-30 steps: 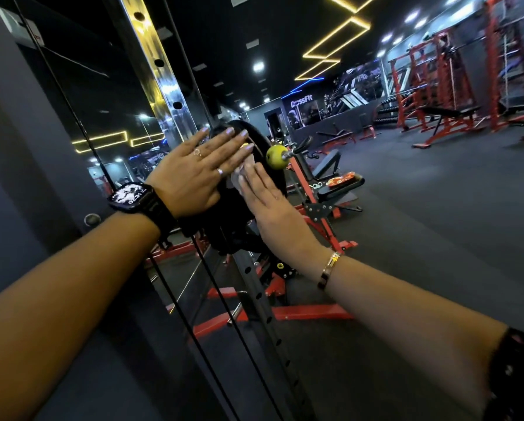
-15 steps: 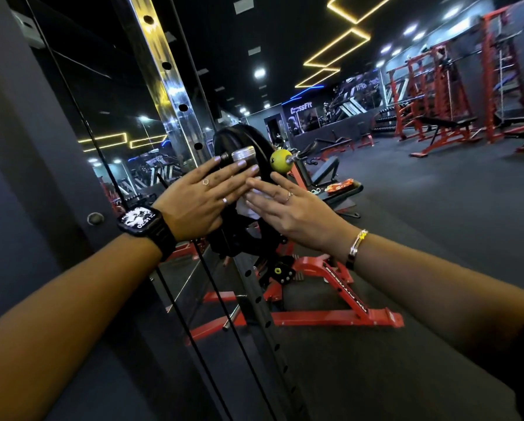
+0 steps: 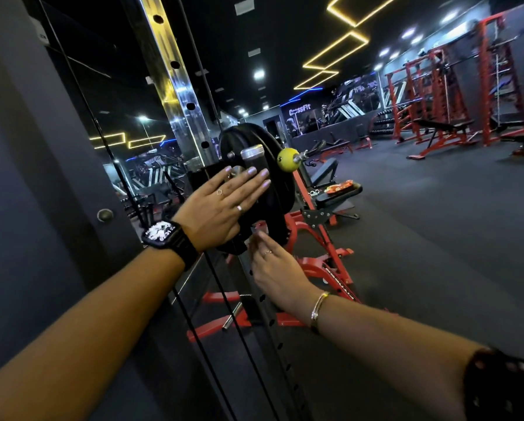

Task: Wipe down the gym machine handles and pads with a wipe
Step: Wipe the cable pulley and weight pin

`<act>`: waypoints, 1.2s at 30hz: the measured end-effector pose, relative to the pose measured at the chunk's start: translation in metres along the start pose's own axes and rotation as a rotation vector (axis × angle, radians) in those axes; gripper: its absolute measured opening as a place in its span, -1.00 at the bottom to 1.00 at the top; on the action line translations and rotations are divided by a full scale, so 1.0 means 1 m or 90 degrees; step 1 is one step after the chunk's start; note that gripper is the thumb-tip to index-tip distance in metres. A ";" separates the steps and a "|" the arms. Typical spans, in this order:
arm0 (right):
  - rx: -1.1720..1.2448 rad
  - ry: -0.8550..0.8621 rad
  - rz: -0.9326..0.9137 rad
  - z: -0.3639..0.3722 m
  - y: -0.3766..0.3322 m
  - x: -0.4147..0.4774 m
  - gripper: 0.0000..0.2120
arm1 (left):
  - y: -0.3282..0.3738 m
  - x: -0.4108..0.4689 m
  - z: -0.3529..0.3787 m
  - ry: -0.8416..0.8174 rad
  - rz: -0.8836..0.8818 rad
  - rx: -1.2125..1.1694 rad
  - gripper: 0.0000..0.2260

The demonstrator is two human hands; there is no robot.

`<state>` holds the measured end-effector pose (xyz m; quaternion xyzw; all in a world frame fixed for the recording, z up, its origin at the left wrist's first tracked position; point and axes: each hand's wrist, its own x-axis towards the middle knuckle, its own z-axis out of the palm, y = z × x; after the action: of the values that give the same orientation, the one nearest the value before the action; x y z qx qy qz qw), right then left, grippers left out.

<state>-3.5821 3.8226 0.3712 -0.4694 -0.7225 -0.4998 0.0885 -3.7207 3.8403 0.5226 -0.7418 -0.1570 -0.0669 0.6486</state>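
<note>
One view only, from the head. Found the left hand [image 3: 224,208] laid flat on the face of a black weight plate [image 3: 280,196], fingers straight and slightly spread, clamped on nothing. Found the right hand [image 3: 274,268] lower, apart from the left, fingertips [image 3: 262,241] up against the plate's bottom edge. Made out a small pale scrap there, seemingly the wipe [image 3: 258,230], blurred; could not tell whether pinched or only pressed to the rim. Noted a black watch [image 3: 160,233] on the left wrist and a thin bracelet [image 3: 319,308] on the right. Saw a yellow knob [image 3: 288,159] just beside the plate's right edge, a chrome upright [image 3: 178,86] with holes behind, black cables [image 3: 222,299] crossing in front, a red bench frame [image 3: 330,265] on the dark floor beyond.
</note>
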 end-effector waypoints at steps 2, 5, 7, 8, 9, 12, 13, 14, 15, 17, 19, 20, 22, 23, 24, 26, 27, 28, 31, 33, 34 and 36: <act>-0.035 0.018 -0.034 -0.003 0.014 -0.008 -0.64 | 0.016 -0.007 0.008 0.033 -0.031 -0.033 -0.47; -0.079 0.112 -0.087 -0.007 0.049 -0.015 -0.63 | 0.049 -0.021 0.025 0.053 -0.125 -0.085 -0.35; -0.096 0.184 -0.115 -0.016 0.075 -0.010 -0.60 | 0.075 -0.026 0.035 0.049 -0.217 -0.126 -0.27; -0.105 0.216 -0.120 -0.022 0.089 -0.003 -0.60 | 0.087 -0.027 0.039 0.041 -0.261 -0.148 -0.25; -0.107 0.242 -0.121 -0.028 0.103 0.005 -0.62 | 0.098 -0.027 0.043 0.027 -0.306 -0.168 -0.23; -0.125 0.254 -0.110 -0.044 0.134 0.033 -0.68 | 0.116 -0.026 0.055 -0.035 -0.404 -0.206 -0.20; -0.139 0.253 -0.101 -0.047 0.141 0.039 -0.68 | 0.119 -0.028 0.059 -0.064 -0.418 -0.213 -0.21; -0.151 0.257 -0.087 -0.049 0.144 0.042 -0.67 | 0.120 -0.030 0.064 -0.094 -0.425 -0.220 -0.23; -0.166 0.261 -0.076 -0.049 0.145 0.042 -0.66 | 0.121 -0.034 0.069 -0.123 -0.427 -0.228 -0.26; -0.172 0.262 -0.052 -0.040 0.137 0.030 -0.63 | 0.121 -0.042 0.078 -0.159 -0.427 -0.247 -0.31; -0.141 0.254 -0.015 -0.031 0.114 0.009 -0.61 | 0.120 -0.049 0.088 -0.166 -0.415 -0.264 -0.33; -0.122 0.245 0.006 -0.026 0.099 0.000 -0.62 | 0.121 -0.052 0.092 -0.167 -0.405 -0.267 -0.32; -0.135 0.198 0.032 -0.013 0.064 -0.012 -0.63 | 0.123 -0.054 0.096 -0.154 -0.398 -0.277 -0.32; -0.153 0.129 0.029 -0.008 0.046 -0.012 -0.63 | 0.123 -0.054 0.098 -0.145 -0.402 -0.286 -0.33; -0.143 0.034 0.028 -0.006 0.029 -0.008 -0.62 | 0.123 -0.053 0.099 -0.142 -0.408 -0.294 -0.34; -0.062 -0.115 0.086 -0.015 0.005 0.008 -0.62 | 0.124 -0.052 0.101 -0.136 -0.418 -0.301 -0.33; -0.036 -0.142 0.125 -0.019 -0.003 0.018 -0.63 | 0.126 -0.052 0.102 -0.132 -0.421 -0.303 -0.32; -0.025 -0.157 0.149 -0.019 -0.011 0.028 -0.62 | 0.127 -0.052 0.104 -0.127 -0.424 -0.303 -0.32; -0.017 -0.153 0.156 -0.021 -0.019 0.041 -0.56 | 0.131 -0.053 0.109 -0.115 -0.427 -0.292 -0.35; -0.012 -0.137 0.143 -0.015 -0.015 0.033 -0.54 | 0.134 -0.052 0.110 -0.097 -0.442 -0.307 -0.41; -0.017 -0.118 0.110 -0.011 -0.011 0.025 -0.53 | 0.134 -0.051 0.109 -0.084 -0.453 -0.324 -0.42; -0.025 -0.060 0.030 -0.004 0.002 0.010 -0.51 | 0.137 -0.048 0.103 -0.056 -0.473 -0.358 -0.41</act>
<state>-3.5878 3.8254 0.3802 -0.5109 -0.7048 -0.4888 0.0566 -3.7331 3.9201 0.3638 -0.7844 -0.4154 -0.3030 0.3470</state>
